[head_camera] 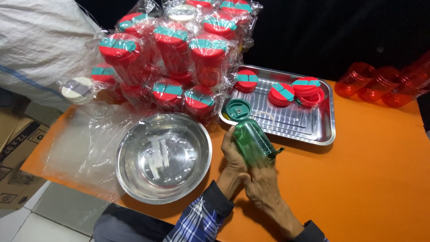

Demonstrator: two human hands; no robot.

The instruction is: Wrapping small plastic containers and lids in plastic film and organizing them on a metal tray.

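We hold a green translucent bottle in both hands above the orange table. Our left hand wraps its side from nine o'clock, fingers closed on it; our right hand cups its lower end from six o'clock. Its long axis runs toward eleven o'clock, pointing at the green lid on the steel tray, with the left hand nearer.

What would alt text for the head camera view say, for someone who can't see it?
Two hands, left and right, hold a green bottle over an orange table. A steel bowl with clear plastic parts sits to the left. Behind, a steel tray holds red lids and a green lid, beside bagged red bottles.
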